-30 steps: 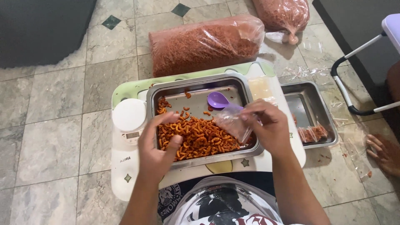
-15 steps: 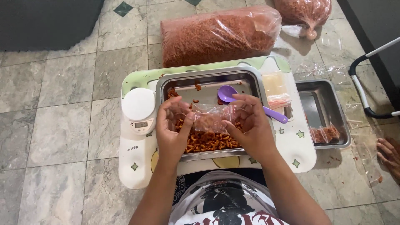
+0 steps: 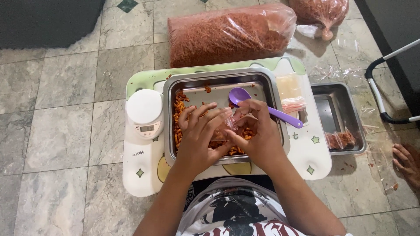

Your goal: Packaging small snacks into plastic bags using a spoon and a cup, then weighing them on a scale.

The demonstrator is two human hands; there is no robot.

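Note:
Over a steel tray [image 3: 218, 78] of orange-red macaroni snacks [image 3: 180, 112], both of my hands hold one small clear plastic bag [image 3: 229, 124] partly filled with the snacks. My left hand [image 3: 199, 135] grips the bag's left side, fingers spread over it. My right hand [image 3: 258, 133] pinches its right side and top. A purple plastic spoon [image 3: 245, 97] lies in the tray just beyond my right hand, handle pointing right.
A white kitchen scale [image 3: 144, 111] sits left of the tray on a low white table [image 3: 144, 175]. A second steel tray [image 3: 337, 113] holding filled packets stands at right. Large bags of snacks [image 3: 227, 32] lie on the tiled floor behind. Another person's hand [image 3: 407, 161] rests at the right edge.
My left hand left the snacks in the tray and joined the right on the small bag. Both hands now hold it together over the tray's middle.

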